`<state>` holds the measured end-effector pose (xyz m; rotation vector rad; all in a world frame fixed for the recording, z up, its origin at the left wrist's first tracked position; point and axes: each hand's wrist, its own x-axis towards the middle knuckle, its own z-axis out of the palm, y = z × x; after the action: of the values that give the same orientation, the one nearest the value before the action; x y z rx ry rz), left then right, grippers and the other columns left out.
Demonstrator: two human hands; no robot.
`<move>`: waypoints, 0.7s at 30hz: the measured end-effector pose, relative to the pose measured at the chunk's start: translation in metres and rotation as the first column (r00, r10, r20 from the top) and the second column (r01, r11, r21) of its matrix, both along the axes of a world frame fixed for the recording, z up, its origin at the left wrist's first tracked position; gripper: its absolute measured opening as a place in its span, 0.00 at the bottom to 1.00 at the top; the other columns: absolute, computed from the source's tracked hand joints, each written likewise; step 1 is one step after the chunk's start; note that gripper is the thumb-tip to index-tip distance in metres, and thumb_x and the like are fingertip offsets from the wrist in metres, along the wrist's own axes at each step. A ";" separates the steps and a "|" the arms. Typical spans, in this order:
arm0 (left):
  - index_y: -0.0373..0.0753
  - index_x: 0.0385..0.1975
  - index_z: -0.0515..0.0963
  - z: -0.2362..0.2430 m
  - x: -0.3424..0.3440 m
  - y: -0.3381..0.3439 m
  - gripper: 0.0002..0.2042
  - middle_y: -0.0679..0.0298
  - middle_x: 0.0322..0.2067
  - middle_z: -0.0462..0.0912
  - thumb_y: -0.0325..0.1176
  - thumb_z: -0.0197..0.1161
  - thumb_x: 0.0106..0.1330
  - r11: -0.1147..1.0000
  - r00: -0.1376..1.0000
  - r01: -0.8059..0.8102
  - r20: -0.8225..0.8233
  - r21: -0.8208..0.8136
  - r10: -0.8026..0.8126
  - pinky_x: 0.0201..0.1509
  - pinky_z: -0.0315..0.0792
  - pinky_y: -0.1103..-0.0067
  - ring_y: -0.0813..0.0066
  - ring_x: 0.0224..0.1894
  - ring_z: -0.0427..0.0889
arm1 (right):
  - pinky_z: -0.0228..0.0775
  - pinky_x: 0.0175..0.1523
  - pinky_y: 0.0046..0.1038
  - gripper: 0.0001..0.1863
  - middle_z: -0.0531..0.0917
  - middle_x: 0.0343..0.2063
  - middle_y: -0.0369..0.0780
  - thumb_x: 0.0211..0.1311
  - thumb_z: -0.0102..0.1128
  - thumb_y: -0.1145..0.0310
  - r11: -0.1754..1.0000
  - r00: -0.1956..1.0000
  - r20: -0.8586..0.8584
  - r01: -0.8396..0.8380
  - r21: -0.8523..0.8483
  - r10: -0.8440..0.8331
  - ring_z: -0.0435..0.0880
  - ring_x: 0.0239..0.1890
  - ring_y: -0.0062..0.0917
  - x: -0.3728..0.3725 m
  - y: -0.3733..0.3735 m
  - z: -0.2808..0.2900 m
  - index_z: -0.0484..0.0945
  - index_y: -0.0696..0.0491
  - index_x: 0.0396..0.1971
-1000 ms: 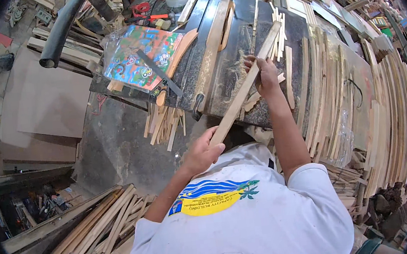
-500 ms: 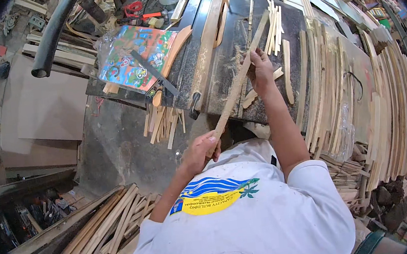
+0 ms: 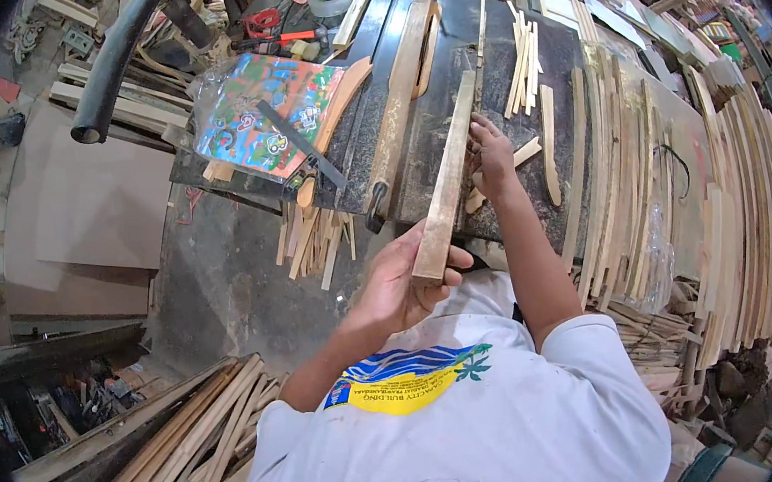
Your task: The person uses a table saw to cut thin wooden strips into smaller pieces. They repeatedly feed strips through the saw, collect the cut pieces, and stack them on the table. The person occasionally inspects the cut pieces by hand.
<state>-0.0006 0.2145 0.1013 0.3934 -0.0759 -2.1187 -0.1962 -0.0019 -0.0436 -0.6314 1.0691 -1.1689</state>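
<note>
My left hand is closed around the near end of a long wooden strip, just in front of my shirt. The strip slants up and away over the dark worktable, its cut end face turned toward me. Beside its right edge is my right hand, fingers stretched out; whether they touch the strip is hard to tell. Under and beyond the right hand lie small wood offcuts. To the left of the strip, a wooden bar is clamped along the tabletop.
At the table's left are a colourful patterned sheet, a metal-bladed square and a curved wood piece. Thin sticks lie at the far right of the top. Long strips fill the right side; more wood is stacked lower left.
The strip has turned in my hands, steeper now, with its near end lifted toward me. My right hand has loosened from its grip and come slightly nearer.
</note>
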 end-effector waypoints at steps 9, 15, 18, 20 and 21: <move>0.38 0.73 0.57 0.015 -0.019 -0.017 0.28 0.39 0.50 0.84 0.46 0.53 0.82 0.995 0.990 0.068 -0.115 -0.068 -0.075 0.43 0.92 0.69 0.51 0.43 0.92 | 0.83 0.40 0.27 0.22 0.87 0.40 0.39 0.80 0.50 0.67 0.999 0.993 0.109 0.034 -0.011 -0.033 0.87 0.35 0.23 0.002 0.010 0.023 0.73 0.58 0.67; 0.41 0.76 0.55 0.019 -0.023 -0.021 0.26 0.45 0.51 0.84 0.46 0.46 0.85 0.987 0.990 0.097 -0.087 -0.127 -0.108 0.46 0.91 0.73 0.58 0.44 0.92 | 0.84 0.42 0.30 0.20 0.87 0.42 0.40 0.80 0.50 0.66 0.998 0.992 0.127 0.032 -0.056 -0.024 0.88 0.37 0.25 -0.001 0.007 0.022 0.76 0.57 0.64; 0.39 0.73 0.59 0.026 -0.026 -0.023 0.26 0.42 0.50 0.84 0.45 0.50 0.83 0.997 0.992 0.061 -0.104 -0.055 -0.067 0.43 0.93 0.70 0.55 0.44 0.92 | 0.84 0.44 0.30 0.19 0.88 0.42 0.39 0.80 0.50 0.66 0.995 0.986 0.153 0.077 -0.059 -0.067 0.88 0.38 0.25 0.001 0.007 0.022 0.77 0.57 0.63; 0.39 0.72 0.61 0.030 -0.027 -0.026 0.24 0.43 0.51 0.84 0.45 0.49 0.84 0.996 0.989 0.050 -0.134 -0.071 -0.059 0.43 0.93 0.71 0.56 0.44 0.92 | 0.84 0.45 0.30 0.19 0.88 0.43 0.40 0.79 0.51 0.66 0.996 0.983 0.182 0.052 -0.067 -0.039 0.88 0.38 0.25 0.000 0.008 0.023 0.77 0.57 0.62; 0.38 0.72 0.63 0.032 -0.027 -0.028 0.24 0.44 0.51 0.84 0.45 0.48 0.84 0.996 0.987 0.045 -0.149 -0.079 -0.056 0.43 0.93 0.72 0.57 0.44 0.92 | 0.84 0.46 0.30 0.19 0.88 0.43 0.40 0.79 0.51 0.66 0.997 0.980 0.197 0.039 -0.071 -0.025 0.88 0.39 0.25 0.000 0.008 0.024 0.77 0.58 0.62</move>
<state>-0.0279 0.1867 0.1329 0.1873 -0.0786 -2.1817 -0.1963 0.0061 -0.0197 -0.5460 0.8748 -1.2761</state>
